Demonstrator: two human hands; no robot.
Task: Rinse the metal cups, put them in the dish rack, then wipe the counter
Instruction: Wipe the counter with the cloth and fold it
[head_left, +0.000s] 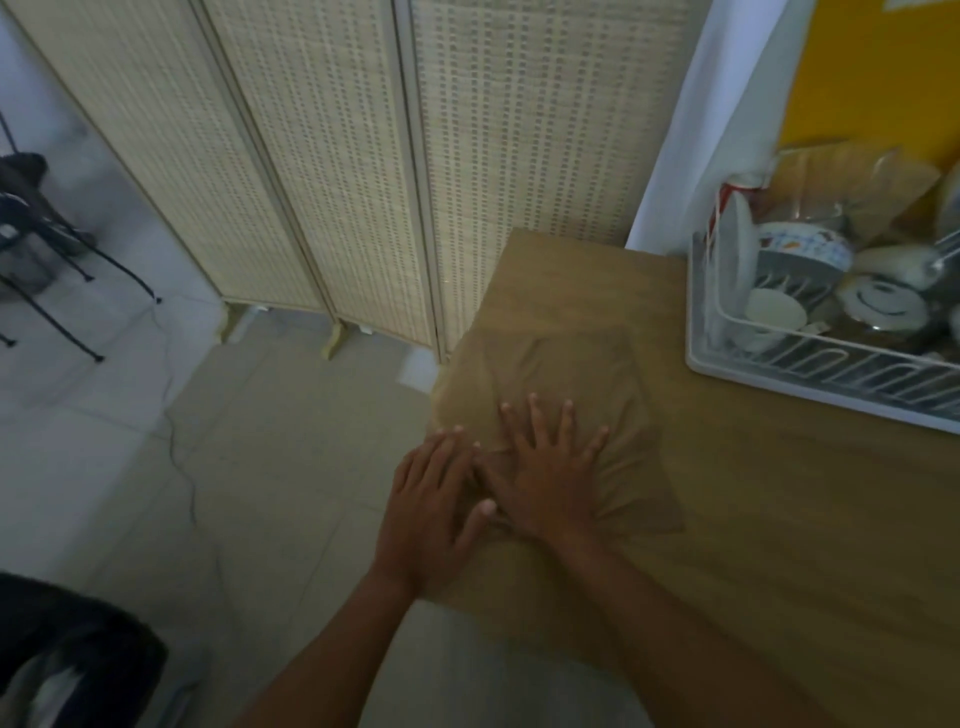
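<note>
Wipe step. My left hand (436, 512) and right hand (553, 475) lie flat, fingers spread, pressing the tan cloth (550, 415) at the counter's (779, 519) left edge. Unwiped wood runs right, dish rack (727, 369) beyond; right hand nearer.

Tan cloth (566, 374), white dish rack (810, 384)

Illumination is dim and uneven. The brightest zone is the floor (78, 374) at 9 o'clock. General softness and motion blur affect the whole frame. Wide-angle distortion bends the folding screen (332, 156) at 12 o'clock.
</note>
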